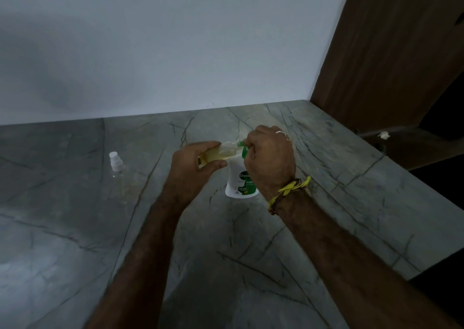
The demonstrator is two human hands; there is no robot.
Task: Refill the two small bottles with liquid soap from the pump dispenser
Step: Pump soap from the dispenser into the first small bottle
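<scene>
left hand (192,164): fingers curled round small bottle (218,154), held tilted, mouth at the green nozzle
right hand (270,159): fingers curled on pump head, hiding most of it
pump dispenser (239,181): upright on worktop (251,240), centre
second bottle (117,170): clear, white spray cap, 9 o'clock of dispenser, well apart
wrist thread (291,190): yellow, right wrist
wood panel (384,52): 2 o'clock

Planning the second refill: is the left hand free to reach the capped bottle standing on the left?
Probably not yet: the left hand grips the small bottle at the pump dispenser. The path to the capped bottle looks unobstructed.
</scene>
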